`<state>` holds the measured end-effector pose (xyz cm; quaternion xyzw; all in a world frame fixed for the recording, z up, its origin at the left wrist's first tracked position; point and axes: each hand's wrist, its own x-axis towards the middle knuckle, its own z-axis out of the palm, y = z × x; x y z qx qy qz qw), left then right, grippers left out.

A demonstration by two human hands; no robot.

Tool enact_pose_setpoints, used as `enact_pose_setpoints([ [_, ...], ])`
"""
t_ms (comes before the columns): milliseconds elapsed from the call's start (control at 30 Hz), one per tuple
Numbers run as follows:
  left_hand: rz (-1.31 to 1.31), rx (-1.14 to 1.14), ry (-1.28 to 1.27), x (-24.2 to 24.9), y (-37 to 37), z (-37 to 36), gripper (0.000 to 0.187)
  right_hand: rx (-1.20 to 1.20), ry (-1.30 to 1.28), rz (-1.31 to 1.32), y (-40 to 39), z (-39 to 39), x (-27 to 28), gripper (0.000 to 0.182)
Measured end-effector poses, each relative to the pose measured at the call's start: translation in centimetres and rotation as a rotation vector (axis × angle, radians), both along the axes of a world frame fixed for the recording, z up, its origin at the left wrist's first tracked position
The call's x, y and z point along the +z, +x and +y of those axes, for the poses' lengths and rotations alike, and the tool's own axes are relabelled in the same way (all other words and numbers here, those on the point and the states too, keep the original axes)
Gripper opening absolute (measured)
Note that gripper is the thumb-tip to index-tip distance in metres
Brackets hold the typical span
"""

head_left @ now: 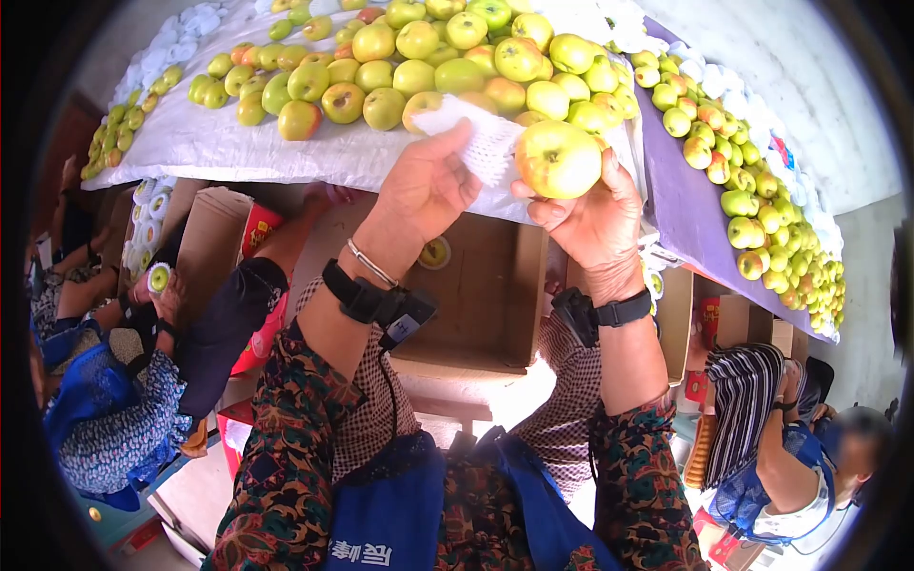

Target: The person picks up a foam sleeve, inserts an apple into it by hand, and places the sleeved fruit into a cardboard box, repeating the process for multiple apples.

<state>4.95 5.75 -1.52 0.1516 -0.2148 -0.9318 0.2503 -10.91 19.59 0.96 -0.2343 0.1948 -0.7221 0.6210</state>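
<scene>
A yellow-green apple (558, 160) sits in my right hand (595, 214), with the fingers curled around its lower right side. My left hand (426, 181) pinches a white foam net sleeve (481, 138), whose far end is close beside the apple. Both hands are raised in front of the table edge. Behind them, many loose apples (414, 76) lie heaped on a white cloth (219, 143). Below my hands stands an open cardboard box (466, 305) with an apple (435, 253) visible inside.
More apples (724, 171) cover a purple-edged table on the right. White foam nets (186, 38) are piled at the far left. A co-worker (124, 409) sits at left holding a netted apple (158, 277); another person (781, 457) sits at right. Cardboard boxes (211, 238) stand under the tables.
</scene>
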Motion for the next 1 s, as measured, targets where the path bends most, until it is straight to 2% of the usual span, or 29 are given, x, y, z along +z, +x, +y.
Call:
enact_pose_setpoints([
  [133,0.010,0.001,0.024,0.1,-0.1,0.1,0.024,0.052,-0.001,-0.008,-0.2,0.1,-0.1,0.066],
  [233,-0.120,-0.059,-0.076,0.1,0.2,0.4,0.023,0.008,0.010,0.048,-0.4,0.2,0.1,0.067],
  [300,-0.620,0.308,-0.732,0.4,0.1,0.8,0.021,-0.045,0.028,0.107,-0.8,0.3,0.3,0.067],
  [333,-0.620,0.308,-0.732,0.6,-0.2,1.1,0.021,-0.045,0.028,0.107,-1.0,0.3,0.4,0.067],
  [400,-0.699,1.081,-1.149,1.8,-0.6,1.7,0.024,-0.107,0.048,0.176,-1.2,0.4,0.5,0.064],
  [433,-0.698,1.079,-1.150,1.8,-0.6,1.8,0.024,-0.108,0.049,0.176,-1.1,0.4,0.6,0.064],
  [500,-0.486,0.682,-1.189,1.7,-0.3,2.0,0.025,-0.147,0.070,0.202,-0.9,0.3,0.7,0.061],
  [533,-0.488,0.683,-1.188,1.3,-0.4,2.1,0.025,-0.145,0.071,0.201,-0.9,0.3,0.5,0.061],
  [600,-0.362,0.434,-1.139,0.7,-1.0,2.8,0.028,-0.120,0.077,0.183,-0.9,0.3,0.1,0.058],
  [733,-0.483,0.395,-1.118,0.1,-1.0,2.3,0.031,-0.097,0.069,0.168,-0.6,0.4,0.5,0.055],
  [833,-0.458,0.341,-1.031,0.4,-0.8,2.6,0.034,-0.066,0.052,0.161,-0.4,0.4,0.6,0.052],
  [900,-0.476,0.311,-1.049,1.1,-0.7,2.9,0.031,-0.145,0.093,0.207,-0.5,0.3,0.2,0.062],
  [1000,-0.503,0.289,-1.083,1.1,-0.8,3.0,0.030,-0.133,0.095,0.237,-1.0,0.3,-0.4,0.062],
])
